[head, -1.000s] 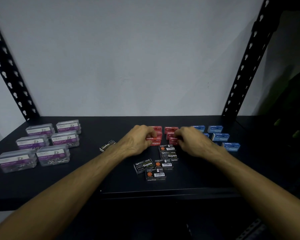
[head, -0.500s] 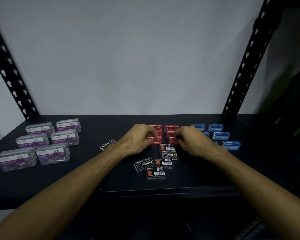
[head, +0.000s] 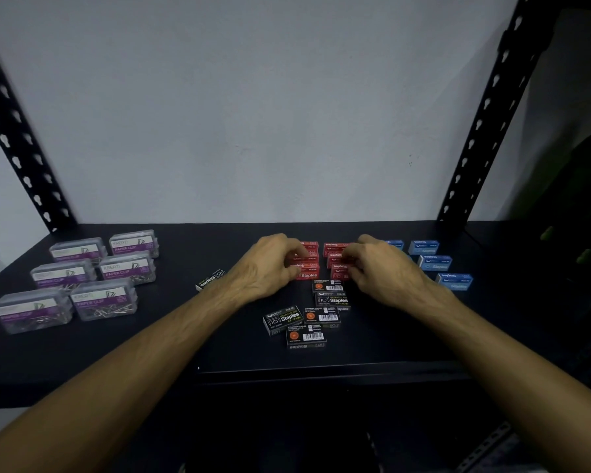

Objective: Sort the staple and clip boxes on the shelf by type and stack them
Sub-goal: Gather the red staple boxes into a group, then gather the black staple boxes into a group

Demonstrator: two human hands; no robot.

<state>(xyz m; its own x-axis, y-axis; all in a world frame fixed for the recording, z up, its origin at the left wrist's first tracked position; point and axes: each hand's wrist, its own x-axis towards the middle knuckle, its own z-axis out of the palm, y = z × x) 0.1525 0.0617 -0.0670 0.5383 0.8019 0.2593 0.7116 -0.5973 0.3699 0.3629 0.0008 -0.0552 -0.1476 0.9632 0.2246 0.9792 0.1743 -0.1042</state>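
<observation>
Nearest the front edge of the dark shelf (head: 123,367), a loose cluster of black staple boxes (head: 307,318) is laid flat, some label-up and some barcode-up, touching or overlapping one another. One more black box (head: 211,278) is set apart to the left, partly hidden by the left forearm.

Just behind the cluster, two columns of red staple boxes (head: 307,275) are lined up side by side at the middle of the shelf. The left hand (head: 270,268) is placed over the left column, and its fingers are curled onto the near red boxes, which are pinched at their left side. The right hand (head: 379,268) is placed over the right column (head: 335,259), its fingers curled down onto the red boxes there; how firmly they are gripped cannot be told, since the fingertips are hidden by the knuckles.

To the right, blue staple boxes (head: 454,280) are spread singly, near one another but apart, some partly covered by the right hand. Far to the left, six clear paper clip boxes (head: 104,300) with purple labels are arranged in two rows running from front to back.

Behind everything, a pale wall (head: 253,114) is seen between two black perforated uprights (head: 485,110).
</observation>
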